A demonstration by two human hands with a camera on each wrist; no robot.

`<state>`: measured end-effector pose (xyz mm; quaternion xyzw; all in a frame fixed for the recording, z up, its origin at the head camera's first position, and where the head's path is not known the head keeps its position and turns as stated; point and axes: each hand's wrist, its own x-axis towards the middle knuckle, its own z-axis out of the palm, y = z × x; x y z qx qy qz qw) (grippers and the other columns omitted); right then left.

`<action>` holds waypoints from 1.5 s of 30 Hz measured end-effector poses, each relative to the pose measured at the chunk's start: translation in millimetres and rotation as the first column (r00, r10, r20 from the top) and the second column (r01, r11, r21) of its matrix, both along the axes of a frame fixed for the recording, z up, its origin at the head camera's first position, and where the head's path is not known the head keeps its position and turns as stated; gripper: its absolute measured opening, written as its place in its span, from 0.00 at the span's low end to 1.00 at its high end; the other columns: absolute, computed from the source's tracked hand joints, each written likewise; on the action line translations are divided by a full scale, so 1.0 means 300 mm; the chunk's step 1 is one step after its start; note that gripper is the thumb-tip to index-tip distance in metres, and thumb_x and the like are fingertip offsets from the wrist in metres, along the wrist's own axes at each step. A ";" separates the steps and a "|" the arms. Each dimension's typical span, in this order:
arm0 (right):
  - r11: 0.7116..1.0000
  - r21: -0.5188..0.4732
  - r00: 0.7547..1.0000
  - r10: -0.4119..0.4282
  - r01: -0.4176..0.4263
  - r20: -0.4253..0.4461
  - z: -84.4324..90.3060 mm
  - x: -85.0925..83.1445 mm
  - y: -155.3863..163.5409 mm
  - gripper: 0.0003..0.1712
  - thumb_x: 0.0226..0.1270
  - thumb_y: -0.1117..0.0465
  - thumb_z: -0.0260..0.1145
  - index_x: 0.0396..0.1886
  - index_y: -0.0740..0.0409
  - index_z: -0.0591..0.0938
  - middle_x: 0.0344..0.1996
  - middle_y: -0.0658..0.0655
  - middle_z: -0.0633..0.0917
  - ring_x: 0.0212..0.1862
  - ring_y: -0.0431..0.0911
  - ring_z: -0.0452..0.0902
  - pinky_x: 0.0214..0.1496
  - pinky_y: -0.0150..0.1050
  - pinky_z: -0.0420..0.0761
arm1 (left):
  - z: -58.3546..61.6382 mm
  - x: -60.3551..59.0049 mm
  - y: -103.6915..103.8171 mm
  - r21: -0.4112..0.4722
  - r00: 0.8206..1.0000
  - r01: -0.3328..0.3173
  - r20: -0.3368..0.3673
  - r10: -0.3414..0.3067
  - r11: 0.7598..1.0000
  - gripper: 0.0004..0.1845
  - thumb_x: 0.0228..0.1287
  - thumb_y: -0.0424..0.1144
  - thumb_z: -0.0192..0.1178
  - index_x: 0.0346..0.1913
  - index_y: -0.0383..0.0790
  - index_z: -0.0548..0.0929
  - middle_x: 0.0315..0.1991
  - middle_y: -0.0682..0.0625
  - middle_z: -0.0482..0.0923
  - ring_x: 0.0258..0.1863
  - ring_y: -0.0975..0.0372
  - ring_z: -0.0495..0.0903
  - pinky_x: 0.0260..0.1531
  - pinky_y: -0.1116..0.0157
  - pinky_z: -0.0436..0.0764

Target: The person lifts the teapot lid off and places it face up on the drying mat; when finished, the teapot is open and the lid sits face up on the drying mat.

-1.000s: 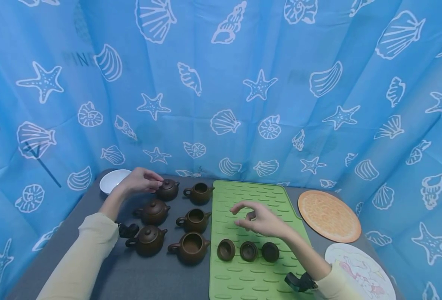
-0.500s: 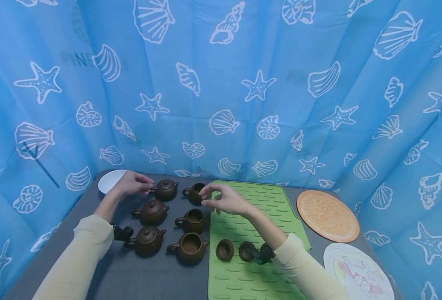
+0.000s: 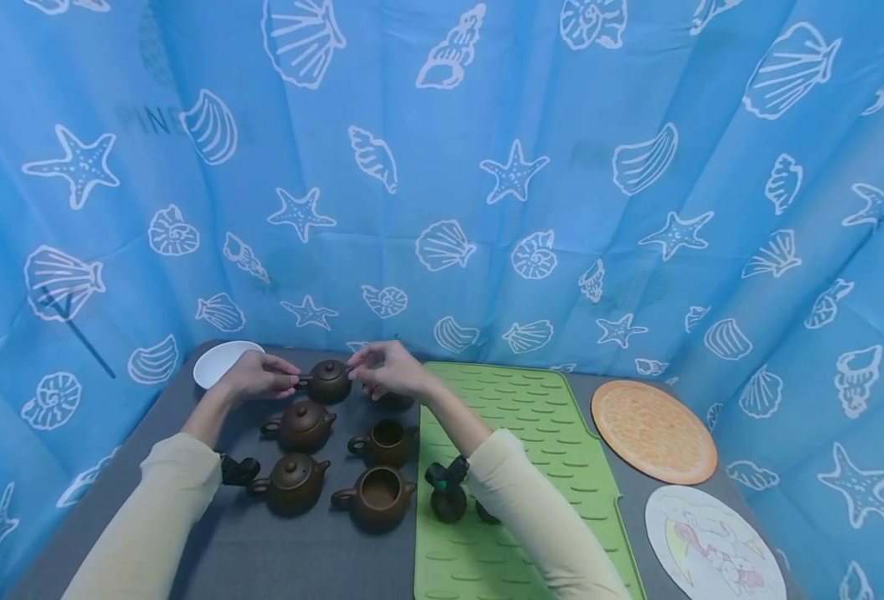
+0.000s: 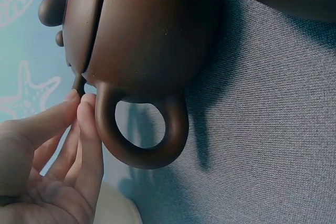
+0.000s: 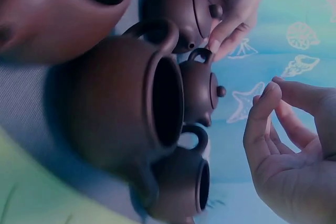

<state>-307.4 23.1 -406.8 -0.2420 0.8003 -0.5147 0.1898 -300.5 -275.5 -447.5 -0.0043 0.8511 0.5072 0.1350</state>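
this is looking like a staged recording booth: a blue seashell-print curtain [image 3: 442,167] is enclosing a small grey table [image 3: 292,558] where brown clay teapots [image 3: 302,425] are sitting in neat rows beside a green mat [image 3: 531,433].

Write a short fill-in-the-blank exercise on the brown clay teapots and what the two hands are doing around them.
1. The left hand touches the far lidded brown clay teapot at its ring-shaped ____.
2. The rows hold six pots; the number wearing lids is ____.
3. The ribbed silicone mat right of the pots is coloured ____.
4. The round white dish lies beside the ____ hand.

Missing words: handle; three; green; left
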 end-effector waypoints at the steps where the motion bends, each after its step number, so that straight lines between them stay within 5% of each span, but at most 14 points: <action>1: 1.000 -0.005 1.000 -0.006 0.006 0.012 -0.002 -0.005 -0.020 0.17 0.79 0.65 0.68 0.61 0.68 0.84 0.48 0.68 0.88 0.38 0.55 0.88 0.38 0.43 0.92 | -0.001 0.001 -0.003 0.000 1.000 -0.001 -0.002 0.001 1.000 0.18 0.81 0.34 0.62 0.62 0.22 0.83 0.48 0.36 0.89 0.42 0.56 0.92 0.47 0.60 0.93; 5: 0.999 -0.023 0.998 -0.032 0.033 0.051 -0.023 -0.028 -0.090 0.17 0.78 0.66 0.68 0.61 0.70 0.84 0.49 0.73 0.89 0.33 0.44 0.85 0.43 0.47 0.94 | -0.002 0.005 -0.006 -0.002 1.000 -0.001 -0.005 0.001 1.000 0.18 0.82 0.35 0.61 0.63 0.22 0.82 0.49 0.35 0.89 0.42 0.57 0.92 0.47 0.60 0.93; 13: 0.985 -0.034 0.979 -0.165 0.170 0.121 -0.072 -0.055 -0.181 0.15 0.78 0.67 0.68 0.60 0.68 0.84 0.42 0.65 0.90 0.32 0.43 0.84 0.58 0.61 0.90 | -0.004 0.007 0.004 0.016 1.000 -0.004 -0.013 0.004 1.000 0.18 0.81 0.34 0.62 0.62 0.21 0.82 0.47 0.36 0.90 0.39 0.60 0.92 0.45 0.61 0.93; 20: 0.962 -0.055 0.954 -0.257 0.267 0.154 -0.107 -0.050 -0.212 0.13 0.79 0.69 0.66 0.59 0.69 0.83 0.35 0.60 0.88 0.28 0.42 0.81 0.53 0.56 0.93 | -0.006 0.011 0.013 0.051 1.000 -0.009 0.003 0.009 0.999 0.18 0.81 0.32 0.62 0.62 0.20 0.82 0.45 0.39 0.91 0.40 0.59 0.93 0.46 0.61 0.93; 27: 0.951 -0.056 0.943 -0.293 0.305 0.157 -0.130 -0.040 -0.238 0.14 0.81 0.67 0.65 0.61 0.65 0.84 0.36 0.58 0.89 0.29 0.41 0.81 0.37 0.38 0.92 | -0.002 0.017 0.016 0.040 1.000 -0.013 -0.006 0.014 0.999 0.18 0.81 0.33 0.61 0.63 0.21 0.82 0.47 0.36 0.90 0.41 0.58 0.93 0.46 0.61 0.93; 37: 0.923 0.059 0.924 -0.382 0.380 0.029 -0.142 -0.052 -0.278 0.06 0.81 0.65 0.67 0.51 0.60 0.87 0.22 0.51 0.80 0.23 0.41 0.78 0.41 0.50 0.94 | 0.001 0.009 0.014 0.038 1.000 -0.002 -0.008 0.002 0.999 0.17 0.81 0.31 0.60 0.62 0.19 0.82 0.46 0.36 0.91 0.40 0.58 0.94 0.45 0.61 0.93; 45: 0.950 -0.031 0.950 -0.311 0.311 0.015 -0.110 -0.035 -0.227 0.08 0.84 0.62 0.64 0.54 0.61 0.84 0.29 0.56 0.82 0.27 0.41 0.80 0.45 0.52 0.94 | 0.003 0.008 0.011 0.025 1.000 -0.004 -0.005 0.004 1.000 0.17 0.81 0.31 0.60 0.62 0.19 0.82 0.47 0.35 0.91 0.40 0.58 0.94 0.45 0.62 0.93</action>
